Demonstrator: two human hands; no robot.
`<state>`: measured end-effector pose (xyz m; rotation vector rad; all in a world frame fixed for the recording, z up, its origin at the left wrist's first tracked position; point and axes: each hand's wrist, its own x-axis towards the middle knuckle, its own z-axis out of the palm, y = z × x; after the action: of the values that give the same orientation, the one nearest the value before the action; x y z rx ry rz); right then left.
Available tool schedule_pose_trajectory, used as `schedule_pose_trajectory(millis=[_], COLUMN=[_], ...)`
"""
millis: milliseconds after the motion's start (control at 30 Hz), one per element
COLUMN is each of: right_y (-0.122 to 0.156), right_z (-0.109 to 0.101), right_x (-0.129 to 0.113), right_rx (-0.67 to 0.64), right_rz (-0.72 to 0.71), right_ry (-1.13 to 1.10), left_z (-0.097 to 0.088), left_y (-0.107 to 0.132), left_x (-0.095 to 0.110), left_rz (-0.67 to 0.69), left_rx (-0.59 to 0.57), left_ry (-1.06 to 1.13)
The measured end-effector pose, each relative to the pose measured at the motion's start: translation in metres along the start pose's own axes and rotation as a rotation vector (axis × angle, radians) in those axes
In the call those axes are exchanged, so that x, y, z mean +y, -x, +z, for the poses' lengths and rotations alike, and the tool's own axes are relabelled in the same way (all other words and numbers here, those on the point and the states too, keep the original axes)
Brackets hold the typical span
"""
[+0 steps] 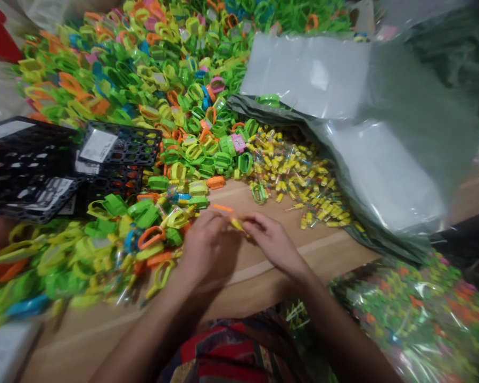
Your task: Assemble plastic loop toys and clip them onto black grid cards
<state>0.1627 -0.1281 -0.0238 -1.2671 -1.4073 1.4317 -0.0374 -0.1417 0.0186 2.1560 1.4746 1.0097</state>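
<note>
My left hand [207,250] and my right hand [273,242] meet over the wooden tabletop [263,276], fingers pinched together. Between them sits a small yellow piece [236,224] and a thin orange piece [222,208] sticks out above the left fingers. A big heap of green, yellow and orange plastic loops [151,90] spreads to the left and behind. A pile of small yellow-capped tubes [303,181] lies just beyond my right hand, spilling from a clear plastic bag [383,159].
Black perforated plastic trays [43,165] with white labels lie at the left. A clear bag of mixed coloured pieces [415,319] sits at the lower right. Red patterned cloth [231,351] covers my lap at the table's near edge.
</note>
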Motion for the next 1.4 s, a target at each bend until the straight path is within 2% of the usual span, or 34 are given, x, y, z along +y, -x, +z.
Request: schedule_pose_trajectory(millis=[67,133,200,233,300,433,500,567,667,800,900,1067,1233,1400], right_y=[0.001,0.0,-0.002,-0.004,-0.008,-0.013,-0.013,-0.011,-0.007,-0.005,-0.005,-0.003,0.0,-0.001], right_z=[-0.026,-0.058,-0.087,-0.098,-0.108,-0.098,-0.089,-0.083,-0.075,-0.061,-0.051,-0.039,-0.029,-0.013], right_x=[0.001,0.007,0.017,0.022,0.031,0.039,0.041,0.043,0.044,0.04,0.033,0.025,0.019,0.017], right_rx=[0.142,0.302,0.399,0.415,0.394,0.32,0.333,0.38,0.404,0.292,0.239,0.233,0.202,0.175], right_rz=[-0.037,-0.057,-0.065,-0.048,-0.033,-0.106,-0.132,-0.13,-0.112,-0.173,-0.232,-0.276,-0.281,-0.203], right_ry=[0.211,0.488,0.788,0.914,1.088,1.183,1.145,1.035,0.797,0.644,0.622,0.499,0.499,0.344], left_z=[-0.047,-0.091,-0.116,-0.119,-0.104,-0.043,-0.024,-0.017,-0.022,-0.032,-0.037,-0.033,-0.017,-0.01], left_y=[-0.004,-0.008,-0.016,-0.021,-0.034,-0.067,-0.079,-0.083,-0.078,-0.069,-0.074,-0.104,-0.114,-0.095], left_x=[-0.006,-0.012,-0.017,-0.019,-0.024,-0.036,-0.04,-0.041,-0.038,-0.032,-0.032,-0.044,-0.059,-0.048], left_rz=[-0.119,-0.338,-0.437,-0.434,-0.365,-0.317,-0.323,-0.321,-0.326,-0.382,-0.391,-0.386,-0.347,-0.247], left_rx=[0.032,0.084,0.116,0.102,-0.011,-0.446,-0.524,-0.557,-0.621,-0.734,-0.705,-0.424,-0.443,-0.408], left_ry=[-0.149,-0.376,-0.535,-0.563,-0.552,-0.658,-0.689,-0.685,-0.67,-0.654,-0.643,-0.639,-0.611,-0.481])
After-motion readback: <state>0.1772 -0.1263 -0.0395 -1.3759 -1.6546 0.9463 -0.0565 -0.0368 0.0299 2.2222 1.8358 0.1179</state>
